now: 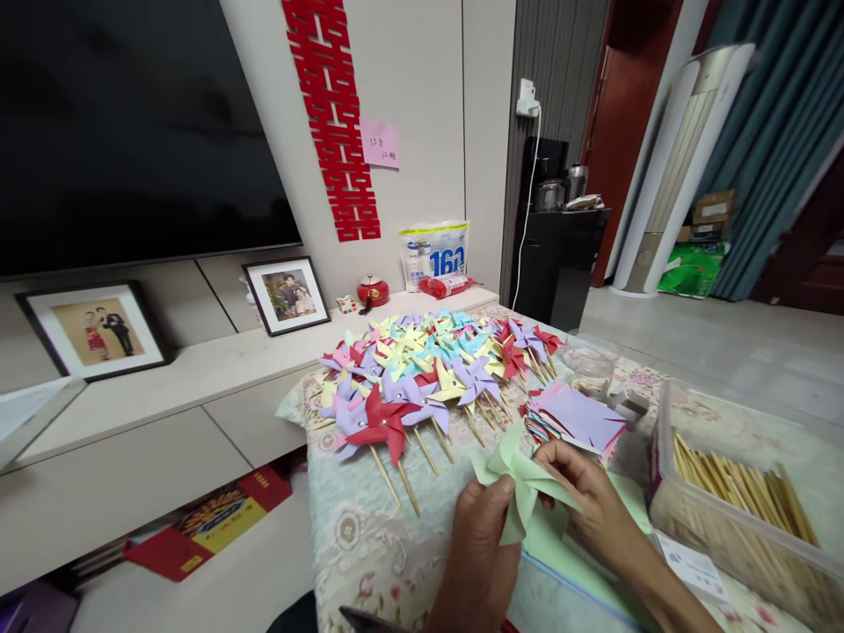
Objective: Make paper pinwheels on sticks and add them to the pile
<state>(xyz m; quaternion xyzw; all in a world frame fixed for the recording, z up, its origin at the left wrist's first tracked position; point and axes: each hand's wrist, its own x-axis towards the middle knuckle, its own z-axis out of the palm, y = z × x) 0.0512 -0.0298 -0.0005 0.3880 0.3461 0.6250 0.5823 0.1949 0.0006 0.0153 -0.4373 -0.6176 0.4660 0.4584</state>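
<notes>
Head view is showing both hands working a pale green paper pinwheel low over the quilted table. Left hand is pinching the paper's near edge from below, thumb pressing up against the folds; right hand is gripping the opposite side, fingertips curling over a folded vane. Both hands are closing on the same piece, neither is loose.

Judging by the look, the paper is very light, thin and soft, creasing easily, so squeezing hard is likely crushing the vanes. Best hold looks like the centre where the folded tips are meeting, with light fingertip pressure, not the free corners.

Just beyond the right hand, a stack of cut paper squares is lying, purple sheet on top. Farther ahead of both hands, a heap of finished pinwheels on sticks is spreading out. Off to the right hand's outer side, a clear tub of wooden sticks is sitting.
</notes>
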